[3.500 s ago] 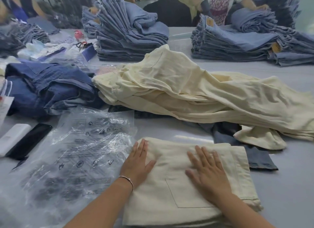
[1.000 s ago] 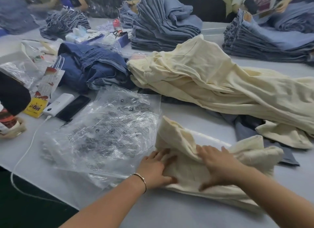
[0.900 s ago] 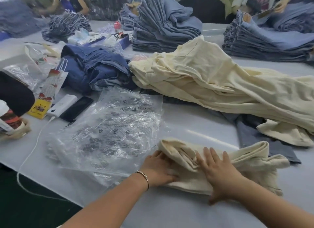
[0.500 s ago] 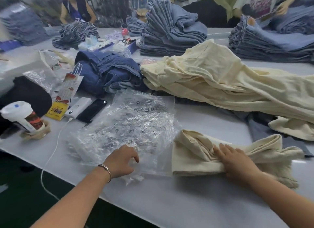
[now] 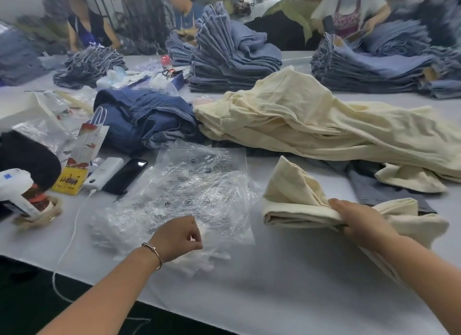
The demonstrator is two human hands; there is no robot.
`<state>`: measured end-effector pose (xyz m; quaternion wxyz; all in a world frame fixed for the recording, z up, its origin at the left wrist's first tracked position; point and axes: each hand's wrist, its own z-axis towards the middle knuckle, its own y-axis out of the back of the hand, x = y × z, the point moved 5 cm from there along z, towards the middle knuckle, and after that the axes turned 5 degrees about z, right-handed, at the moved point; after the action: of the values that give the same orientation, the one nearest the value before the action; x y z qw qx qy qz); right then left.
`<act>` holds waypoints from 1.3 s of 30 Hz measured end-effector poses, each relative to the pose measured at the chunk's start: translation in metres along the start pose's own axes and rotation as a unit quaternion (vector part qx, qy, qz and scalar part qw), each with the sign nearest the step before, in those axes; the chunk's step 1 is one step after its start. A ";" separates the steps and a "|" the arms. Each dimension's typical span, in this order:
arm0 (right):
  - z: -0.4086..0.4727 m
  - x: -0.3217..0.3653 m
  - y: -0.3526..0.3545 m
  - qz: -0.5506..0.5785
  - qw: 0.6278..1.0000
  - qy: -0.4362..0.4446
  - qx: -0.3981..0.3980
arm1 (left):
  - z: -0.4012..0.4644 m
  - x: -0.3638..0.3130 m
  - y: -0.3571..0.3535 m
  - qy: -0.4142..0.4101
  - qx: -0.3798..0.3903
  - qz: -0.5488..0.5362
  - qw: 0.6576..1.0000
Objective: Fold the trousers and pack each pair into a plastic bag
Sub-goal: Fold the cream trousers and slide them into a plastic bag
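Your right hand (image 5: 359,218) grips the folded cream cotton trousers (image 5: 299,200) at mid-bundle, fingers curled over the top edge and thumb beneath. The bundle is lifted slightly off the white table (image 5: 287,284); one loose corner stands up at its far left end.

Your left hand (image 5: 178,237) has its fingers curled, pinching at the near edge of the crumpled clear plastic bags (image 5: 197,195). Whether it has separated one layer, I cannot tell.

Key relation: the trousers lie just right of the bags, not touching them. Their long axis runs left-right, and the rolled left end points toward the plastic. The left hand is nearer the bags, the right nearer the trousers. Judgement: the bundle should go in leftward, end first, once a bag mouth is opened.

Counts: one folded cream pair in hand. One loose heap of cream trousers (image 5: 324,125) behind, number unclear. One crumpled dark-blue denim pile (image 5: 142,117). Bags: a stack, layers not countable.
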<state>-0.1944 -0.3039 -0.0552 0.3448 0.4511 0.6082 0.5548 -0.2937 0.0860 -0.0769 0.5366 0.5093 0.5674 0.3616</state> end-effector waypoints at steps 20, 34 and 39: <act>-0.043 0.000 0.075 0.277 0.949 0.076 -0.133 | 0.091 -0.191 -0.055 0.068 0.147 -0.413 0.896; -0.062 0.011 0.042 0.104 0.970 0.212 -0.052 | 0.067 -0.133 -0.006 0.296 -0.047 -0.599 0.743; -0.071 0.009 0.039 0.065 0.972 0.224 -0.029 | 0.073 -0.131 0.019 0.258 -0.075 -0.628 0.731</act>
<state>-0.2562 -0.3218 -0.0057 0.1759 0.3438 0.6225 0.6807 -0.2313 -0.0464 -0.0387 0.5109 -0.1178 0.8454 0.1017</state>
